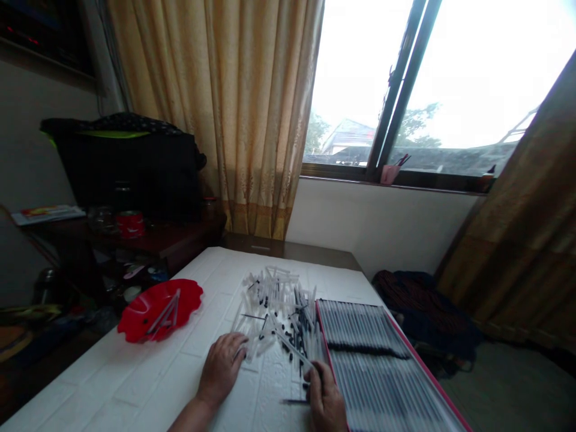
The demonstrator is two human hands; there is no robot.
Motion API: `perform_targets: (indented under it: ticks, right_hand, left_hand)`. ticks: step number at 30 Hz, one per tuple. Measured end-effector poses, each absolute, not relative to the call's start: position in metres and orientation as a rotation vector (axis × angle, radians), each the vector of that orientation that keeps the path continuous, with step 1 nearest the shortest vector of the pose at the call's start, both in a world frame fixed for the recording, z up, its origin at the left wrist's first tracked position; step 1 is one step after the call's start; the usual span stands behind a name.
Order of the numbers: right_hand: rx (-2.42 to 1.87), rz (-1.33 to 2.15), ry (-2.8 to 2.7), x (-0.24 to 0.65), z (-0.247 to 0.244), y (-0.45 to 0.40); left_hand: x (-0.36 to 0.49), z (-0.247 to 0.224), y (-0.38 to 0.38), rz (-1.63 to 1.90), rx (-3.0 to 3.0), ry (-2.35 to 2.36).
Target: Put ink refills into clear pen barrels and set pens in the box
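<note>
My right hand (324, 399) is closed, with a clear pen barrel (294, 348) slanting up and left from its fingertips. A thin dark pen refill (294, 401) sticks out to the left beside the same hand; whether it is gripped or lies on the table is unclear. My left hand (222, 366) rests at the near left of the loose pen parts, fingers curled together; what they pinch is hard to see. Clear tubes (274, 285), dark refills and small black caps (274, 333) lie scattered beyond both hands.
A pink-edged tray (396, 327) of pens laid in rows is right of my right hand. On the left of the white table (148, 384) sits a red scalloped dish (130, 324) holding a few clear tubes. A dark side table (180, 240) stands beyond.
</note>
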State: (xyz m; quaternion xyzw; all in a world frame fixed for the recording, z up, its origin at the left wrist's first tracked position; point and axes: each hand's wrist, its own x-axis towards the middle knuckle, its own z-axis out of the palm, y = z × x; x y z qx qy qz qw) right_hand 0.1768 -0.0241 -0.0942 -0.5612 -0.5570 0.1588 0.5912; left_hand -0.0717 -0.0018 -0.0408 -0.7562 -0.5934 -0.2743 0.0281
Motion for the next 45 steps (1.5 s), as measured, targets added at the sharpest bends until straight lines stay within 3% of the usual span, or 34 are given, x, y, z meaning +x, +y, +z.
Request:
perform_targets:
  ticks: [6,21,35,45]
  right_hand:
    - [-1.333,0.361,-1.308,0.178,-0.093,-0.026]
    - [-1.335,0.372,-1.389,0.185,-0.1,-0.023]
    - [-1.347,0.339,-1.416,0.185,-0.096,-0.024]
    - [-1.292,0.409,-1.421,0.185,-0.096,-0.026]
  left_hand:
    - [-0.052,-0.015,0.013,-0.708,-2.406,-1.851]
    - [-0.032,-0.004,0.028,-0.427,-2.436,-1.901]
    - [0.0,-0.015,0.02,-0.583,-2.491,-1.799]
    - [-0.043,-0.029,-0.009,-1.068,-2.395,-1.839]
